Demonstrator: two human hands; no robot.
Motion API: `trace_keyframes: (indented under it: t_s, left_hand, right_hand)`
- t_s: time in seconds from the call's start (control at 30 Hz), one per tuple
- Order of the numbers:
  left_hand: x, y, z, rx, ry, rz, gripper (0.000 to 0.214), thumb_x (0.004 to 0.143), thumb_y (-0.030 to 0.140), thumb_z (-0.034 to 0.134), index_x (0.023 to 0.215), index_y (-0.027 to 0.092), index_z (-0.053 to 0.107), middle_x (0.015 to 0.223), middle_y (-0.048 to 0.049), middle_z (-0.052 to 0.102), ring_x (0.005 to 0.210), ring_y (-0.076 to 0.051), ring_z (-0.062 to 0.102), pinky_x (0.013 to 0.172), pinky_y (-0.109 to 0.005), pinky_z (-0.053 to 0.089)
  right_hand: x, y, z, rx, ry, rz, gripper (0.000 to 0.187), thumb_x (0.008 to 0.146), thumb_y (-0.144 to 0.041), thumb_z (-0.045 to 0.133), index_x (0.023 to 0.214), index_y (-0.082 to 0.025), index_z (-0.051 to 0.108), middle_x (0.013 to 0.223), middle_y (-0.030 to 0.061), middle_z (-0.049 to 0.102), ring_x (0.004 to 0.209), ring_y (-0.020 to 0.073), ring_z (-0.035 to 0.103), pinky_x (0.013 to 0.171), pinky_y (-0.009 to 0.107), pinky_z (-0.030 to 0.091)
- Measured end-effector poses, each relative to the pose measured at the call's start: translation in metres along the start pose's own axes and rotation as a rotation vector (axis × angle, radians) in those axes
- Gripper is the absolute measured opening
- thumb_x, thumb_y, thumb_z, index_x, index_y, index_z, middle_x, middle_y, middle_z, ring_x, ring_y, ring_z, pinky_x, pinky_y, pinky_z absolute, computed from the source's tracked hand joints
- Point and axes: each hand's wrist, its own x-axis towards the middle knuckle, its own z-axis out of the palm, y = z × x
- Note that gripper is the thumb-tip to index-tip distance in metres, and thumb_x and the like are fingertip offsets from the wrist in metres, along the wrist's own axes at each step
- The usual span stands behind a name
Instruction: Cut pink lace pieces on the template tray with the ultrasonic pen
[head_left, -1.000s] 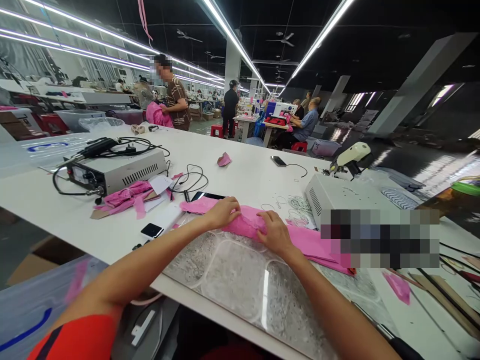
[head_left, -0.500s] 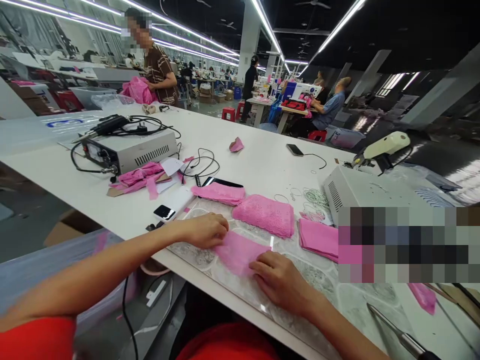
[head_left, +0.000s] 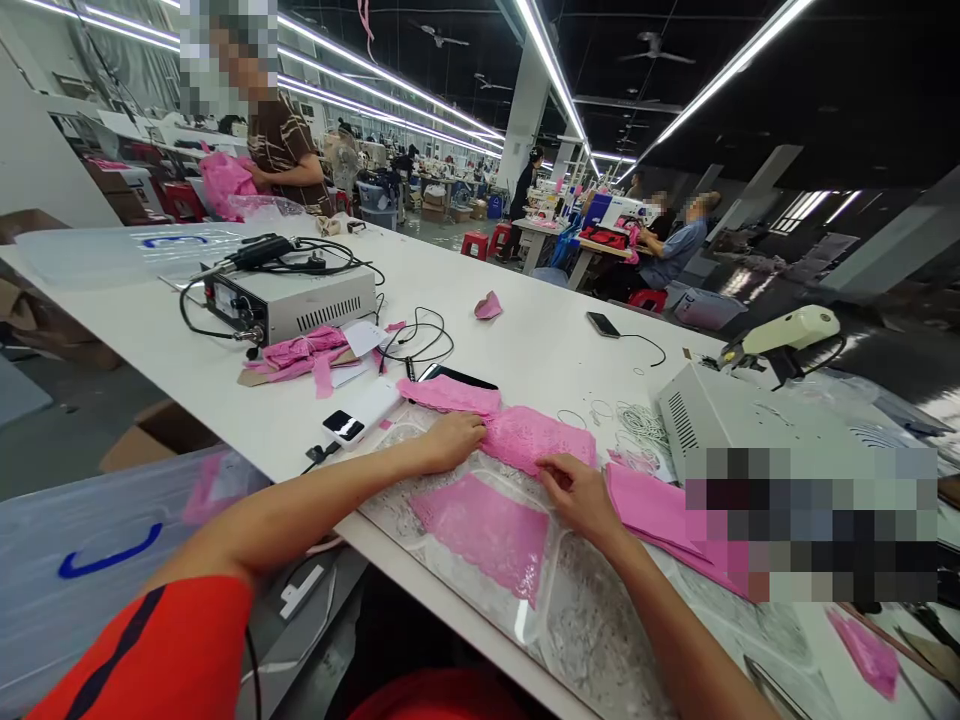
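Observation:
A stack of pink lace pieces (head_left: 551, 432) lies past the front mat. My left hand (head_left: 454, 442) is closed at its left end, fingers curled onto the lace. At the stack's near edge, my right hand (head_left: 576, 492) pinches the lace between thumb and index finger. Nearer me, a single pink lace piece (head_left: 484, 530) lies flat on the marbled grey mat (head_left: 592, 620) with pale outlines, touched by neither hand. A narrower pink lace stack (head_left: 450, 395) sits beyond my left hand. To the right of my right hand is a smooth folded pink fabric stack (head_left: 660, 510).
A grey box unit (head_left: 315, 300) with a cabled handpiece stands at left, a white device (head_left: 360, 415) nearer. Another grey unit (head_left: 750, 410) stands right, beside pale cord (head_left: 641, 425). A phone (head_left: 602, 324) lies farther back. A co-worker (head_left: 281, 150) holds pink fabric across the table.
Both hands have let go of the single lace piece, which now lies flat on the mat. They have moved away from me to the lace stack. The view has shifted slightly.

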Motion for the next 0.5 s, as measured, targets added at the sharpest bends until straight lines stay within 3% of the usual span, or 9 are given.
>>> trace_keyframes:
  t_s: [0.27, 0.5]
  left_hand:
    - [0.0, 0.002, -0.02, -0.031, 0.001, -0.045, 0.018, 0.09, 0.015, 0.049, 0.079, 0.016, 0.063, 0.089, -0.0069, 0.063, 0.085, -0.02, 0.06, 0.072, -0.028, 0.045]
    - [-0.001, 0.0, -0.018, -0.038, -0.002, -0.056, 0.018, 0.09, 0.018, 0.049, 0.078, 0.015, 0.062, 0.086, -0.0076, 0.062, 0.083, -0.021, 0.059, 0.073, -0.03, 0.044]
  right_hand:
    - [0.012, -0.013, 0.013, -0.007, -0.019, -0.078, 0.019, 0.084, -0.026, 0.051, 0.086, -0.021, 0.069, 0.083, 0.0055, 0.07, 0.074, 0.0173, 0.064, 0.066, 0.031, 0.051]
    - [0.033, -0.035, 0.037, -0.108, -0.052, -0.134, 0.011, 0.083, -0.021, 0.056, 0.084, -0.021, 0.067, 0.081, 0.0037, 0.066, 0.07, 0.0155, 0.059, 0.063, 0.027, 0.046]
